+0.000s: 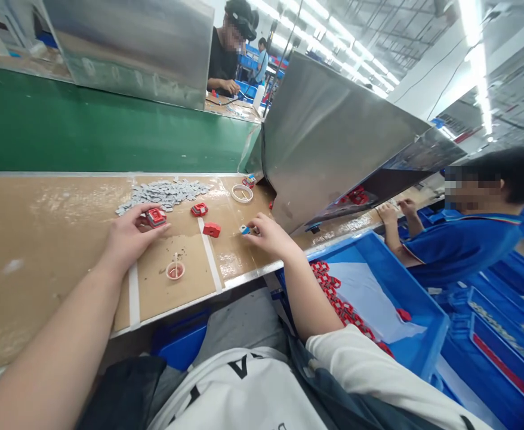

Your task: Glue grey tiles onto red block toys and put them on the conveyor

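Observation:
My left hand (134,233) is closed around a small red and grey plastic part (156,217), red face up, just in front of a heap of flat grey pieces (166,194). Over the table to the right, my right hand (268,235) pinches a small blue and white piece (244,229); its other end is hidden by the fingers. Between the hands lie two loose red parts, one red and dark (199,209) and one plain red (212,230). Nearer me stands a little cup (175,270) of reddish content with a stick in it.
A white ring-shaped lid or dish (242,193) sits near the metal partition (333,137). At my right is a blue bin (378,251) holding many red parts (333,292) and a white sheet. Beyond it a co-worker in a blue shirt (463,248) works; another person sits across.

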The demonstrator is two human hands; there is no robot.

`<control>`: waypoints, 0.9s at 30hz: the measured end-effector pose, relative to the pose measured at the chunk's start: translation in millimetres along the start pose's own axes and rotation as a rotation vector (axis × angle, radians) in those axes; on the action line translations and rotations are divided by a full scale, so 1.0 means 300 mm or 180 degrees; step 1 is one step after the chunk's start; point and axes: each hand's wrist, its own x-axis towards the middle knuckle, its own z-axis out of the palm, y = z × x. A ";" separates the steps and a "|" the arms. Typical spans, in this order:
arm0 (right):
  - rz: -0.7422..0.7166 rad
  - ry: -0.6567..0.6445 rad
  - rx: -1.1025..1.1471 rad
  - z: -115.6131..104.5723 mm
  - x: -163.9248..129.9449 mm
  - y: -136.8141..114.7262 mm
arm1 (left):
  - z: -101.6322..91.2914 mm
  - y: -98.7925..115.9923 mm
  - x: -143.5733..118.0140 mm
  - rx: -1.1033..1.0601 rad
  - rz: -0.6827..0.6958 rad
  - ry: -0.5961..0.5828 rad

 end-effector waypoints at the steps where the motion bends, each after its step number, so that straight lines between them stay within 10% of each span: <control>1: -0.0031 0.0113 0.0603 0.010 0.023 -0.013 | 0.000 0.001 0.000 -0.0087 -0.0012 0.0001; 5: 0.0083 -0.0147 0.3239 0.061 0.171 -0.120 | -0.002 0.002 -0.003 -0.0267 -0.0203 0.0002; 9: -0.0166 -0.0752 0.4249 0.138 0.325 -0.280 | -0.012 -0.003 -0.007 0.0006 -0.0313 -0.0019; 18: -0.1262 -0.0112 0.2808 0.347 0.366 -0.393 | -0.023 -0.020 -0.011 0.0547 0.0223 0.0073; 27: -0.1610 0.0181 0.1508 0.356 0.351 -0.361 | 0.011 -0.044 -0.028 0.1499 0.0537 -0.0265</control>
